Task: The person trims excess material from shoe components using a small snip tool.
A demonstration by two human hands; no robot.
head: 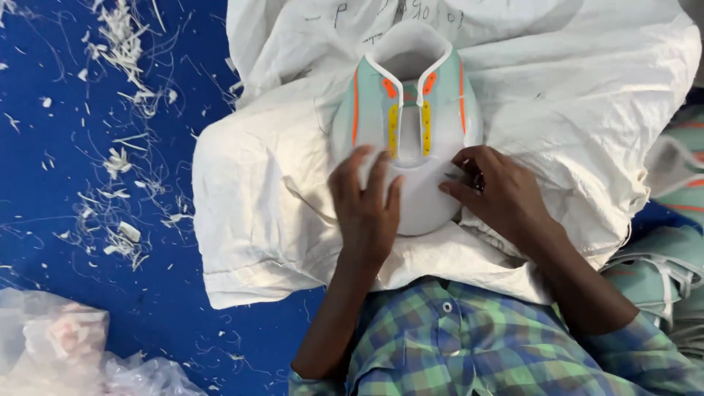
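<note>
**Shoe upper being pressed flat on the sack**

Blue flooring strewn with white trimmings [121, 165] is surrounding a stuffed white sack [279, 220]. Lying near the sack's centre is a mint-green shoe upper [411, 117] with orange and yellow strips. The left hand [367, 209] is spreading wide, fingers flat on its pale toe; the right hand [495, 194] is pinching narrowly at its near right edge. This is looking like smoothing or trimming; continuing is calling for steady downward pressure.

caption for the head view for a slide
Both hands press a pale green, orange-and-yellow-trimmed shoe upper on white sacking.
</note>
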